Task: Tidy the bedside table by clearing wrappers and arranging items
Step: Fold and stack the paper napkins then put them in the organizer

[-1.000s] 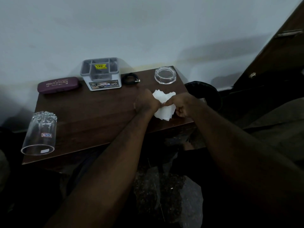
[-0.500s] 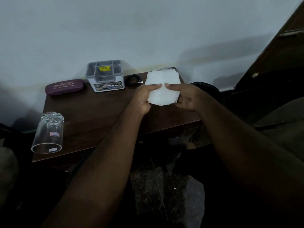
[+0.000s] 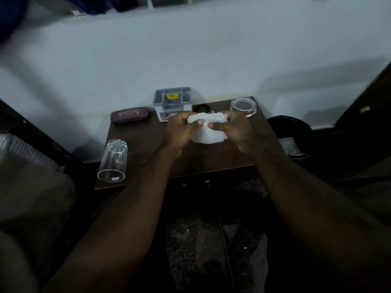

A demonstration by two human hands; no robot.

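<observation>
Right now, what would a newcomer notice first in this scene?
The white stack of tissues, gripped by the left hand and right hand over the dark table, stands out first. Next comes the clear glass lying on its side at the table's front left corner.

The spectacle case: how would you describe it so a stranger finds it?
Look along the back edge of the brown bedside table, by the white wall. Left of the grey organiser box lies the spectacle case, the only maroon thing.

Print on purple case (image 3: 129,114), yellow sticker (image 3: 172,96): illegible.
</observation>
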